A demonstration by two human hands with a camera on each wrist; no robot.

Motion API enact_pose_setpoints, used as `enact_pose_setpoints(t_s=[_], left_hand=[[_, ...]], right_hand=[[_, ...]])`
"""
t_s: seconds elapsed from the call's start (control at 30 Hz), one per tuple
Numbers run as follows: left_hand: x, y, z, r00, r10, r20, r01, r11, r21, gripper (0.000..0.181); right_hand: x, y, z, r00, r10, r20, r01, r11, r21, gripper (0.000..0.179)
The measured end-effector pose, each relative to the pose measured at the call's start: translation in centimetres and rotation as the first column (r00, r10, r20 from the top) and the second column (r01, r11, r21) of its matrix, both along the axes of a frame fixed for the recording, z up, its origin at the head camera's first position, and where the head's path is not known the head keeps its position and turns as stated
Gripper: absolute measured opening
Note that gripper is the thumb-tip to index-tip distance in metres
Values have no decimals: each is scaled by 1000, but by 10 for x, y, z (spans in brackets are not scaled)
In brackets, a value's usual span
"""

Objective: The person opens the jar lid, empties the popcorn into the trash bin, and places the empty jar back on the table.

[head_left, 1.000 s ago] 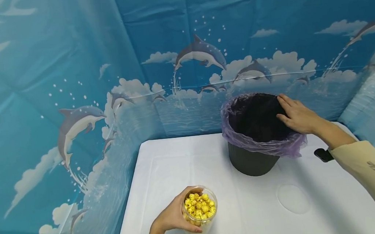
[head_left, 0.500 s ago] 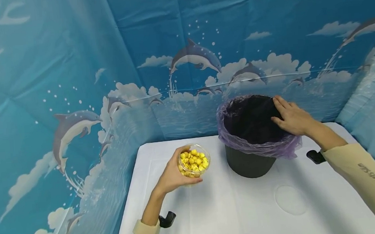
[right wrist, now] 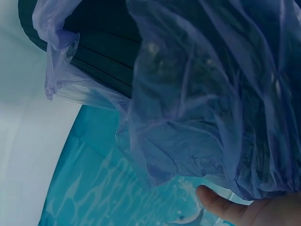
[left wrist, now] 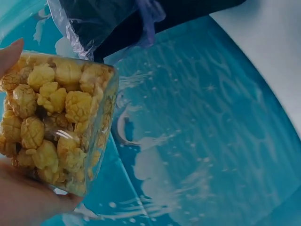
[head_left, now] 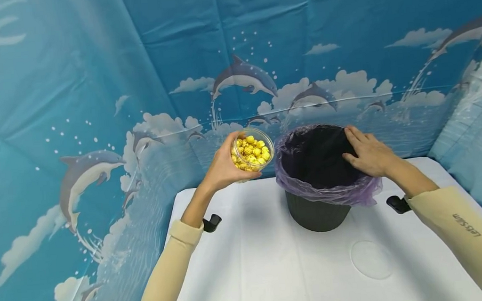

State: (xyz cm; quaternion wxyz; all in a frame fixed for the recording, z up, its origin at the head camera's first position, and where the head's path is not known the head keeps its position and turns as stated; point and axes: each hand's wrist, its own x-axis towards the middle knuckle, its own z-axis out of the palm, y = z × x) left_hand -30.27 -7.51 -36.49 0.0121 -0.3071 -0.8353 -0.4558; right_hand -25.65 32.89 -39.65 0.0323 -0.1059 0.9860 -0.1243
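Note:
My left hand (head_left: pixel 223 165) grips a clear plastic jar (head_left: pixel 252 149) filled with yellow caramel popcorn (head_left: pixel 250 153), raised above the table's back edge. Through the jar's side, in the left wrist view, the popcorn (left wrist: pixel 49 108) shows packed close to the wall, with fingers and thumb on opposite sides. A black bin (head_left: pixel 320 210) stands just right of the jar, its rim covered by a thin purple bag (head_left: pixel 312 187). On the bin's right rim rests my right hand (head_left: pixel 370 154), fingers straight over the edge; its thumb (right wrist: pixel 218 205) lies near the bag in the right wrist view.
A clear round lid (head_left: pixel 371 259) lies on the white table (head_left: pixel 271 266), in front of the bin to the right. Behind the table hangs a blue dolphin-print curtain (head_left: pixel 173 47). Black wrist camera mounts (head_left: pixel 211 222) stick out by both sleeves.
The left hand has lifted the popcorn jar off the table and carried it up and away, beside the bin. The right hand stays on the bin's rim. The head view shifts slightly.

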Motion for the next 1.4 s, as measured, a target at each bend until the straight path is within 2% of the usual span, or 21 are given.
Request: enact_pose_setpoints(t_s=[0.2,0.3,0.37,0.47,0.67,0.73,0.9,0.97,1.1,1.23,1.33,1.4], left_hand=[[-16,32,18,993,-5,-121,-13,988,-151,114],[-19,46,25,981,-18,-192,-28,972,-235,115],[-21,55,29,968,-31,-250,-47,953,-298,115],[-21,67,33,936,-59,-348,-85,918,-386,114],[-21,85,37,832,-122,-541,-225,818,-530,113],[-22,89,37,805,-136,-578,-253,802,-541,112],[-24,96,38,738,-157,-657,-307,788,-533,106],[-25,97,38,712,-170,-681,-329,777,-537,104],[-25,100,37,680,-209,-703,-359,741,-568,101],[-25,103,35,669,-239,-704,-372,711,-596,100],[-24,107,34,657,-250,-711,-377,709,-597,97],[-24,109,32,627,-260,-734,-389,711,-585,88]], right_hand=[[1,0,-1,1000,-12,-11,12,1000,-10,82],[2,0,-1,1000,-15,-10,15,1000,-16,82],[3,0,0,1000,-16,-10,15,1000,-18,81],[4,0,0,1000,-20,-10,19,1000,-21,81],[5,1,0,999,-31,-10,31,999,-26,81],[6,0,0,999,-36,-5,36,999,-26,81],[7,-1,1,999,-40,2,40,999,-24,81],[7,-2,2,999,-38,0,38,999,-22,81],[7,-2,3,1000,-30,-7,30,999,-20,81],[7,-2,2,1000,-20,-12,20,1000,-19,81],[8,-1,1,1000,-18,-17,17,1000,-20,81],[8,-1,1,1000,-16,-19,16,1000,-22,81]])
